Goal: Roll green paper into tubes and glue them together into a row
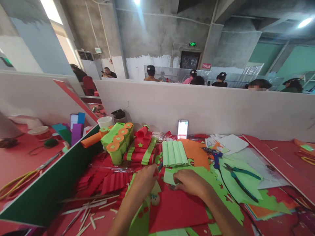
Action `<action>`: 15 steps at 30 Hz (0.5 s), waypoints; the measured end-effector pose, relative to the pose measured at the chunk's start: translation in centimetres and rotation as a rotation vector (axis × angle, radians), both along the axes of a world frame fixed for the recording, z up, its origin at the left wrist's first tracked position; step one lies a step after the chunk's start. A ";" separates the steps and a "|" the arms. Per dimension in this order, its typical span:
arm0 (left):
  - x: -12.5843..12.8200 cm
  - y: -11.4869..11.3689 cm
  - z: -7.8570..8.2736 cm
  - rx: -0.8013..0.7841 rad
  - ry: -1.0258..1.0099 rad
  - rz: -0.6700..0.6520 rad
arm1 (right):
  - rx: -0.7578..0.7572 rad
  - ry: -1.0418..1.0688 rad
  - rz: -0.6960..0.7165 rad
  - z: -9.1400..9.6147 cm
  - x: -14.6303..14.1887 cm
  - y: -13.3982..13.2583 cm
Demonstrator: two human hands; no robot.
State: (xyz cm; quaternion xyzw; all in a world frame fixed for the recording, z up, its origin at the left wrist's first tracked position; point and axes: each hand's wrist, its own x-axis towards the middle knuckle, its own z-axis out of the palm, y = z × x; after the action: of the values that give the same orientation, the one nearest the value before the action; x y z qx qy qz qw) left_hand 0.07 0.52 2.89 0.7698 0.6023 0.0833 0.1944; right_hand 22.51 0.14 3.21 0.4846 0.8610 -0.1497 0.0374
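My left hand (144,179) rests low on the work table with its fingers curled near a small dark blue object at its fingertips; what it grips is hidden. My right hand (189,182) lies beside it, fingers bent down onto a small light green paper piece (169,177) on a red paper sheet (177,208). Just beyond both hands lies a pleated light green paper (174,153). Behind that stand a red and green paper model (142,146) and a green paper tank with orange wheels (117,139).
A blue glue gun (214,157) and teal-handled pliers (240,178) lie to the right on green paper. A phone (182,129) leans on the white partition (209,108). A green divider board (46,190) runs along the left. Wooden sticks (86,213) lie scattered in front. People sit beyond the partition.
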 end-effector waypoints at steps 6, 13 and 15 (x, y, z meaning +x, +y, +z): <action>0.1 -1.9 -1.4 -0.377 -0.259 -0.209 | -0.016 -0.092 0.038 0.6 -1.5 0.1; 1.0 -3.5 -4.2 -0.177 -0.136 -0.157 | 0.100 -0.179 0.039 -0.2 -3.3 -1.3; 1.1 -3.9 -4.0 -0.160 -0.137 -0.159 | 0.121 -0.162 0.033 0.0 -2.9 -1.4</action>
State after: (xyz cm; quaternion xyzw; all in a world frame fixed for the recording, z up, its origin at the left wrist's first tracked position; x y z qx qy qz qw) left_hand 1.14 -3.34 -1.12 0.7896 0.5294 0.0719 0.3018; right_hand 19.58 -1.25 3.21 0.4824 0.8705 -0.0568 0.0801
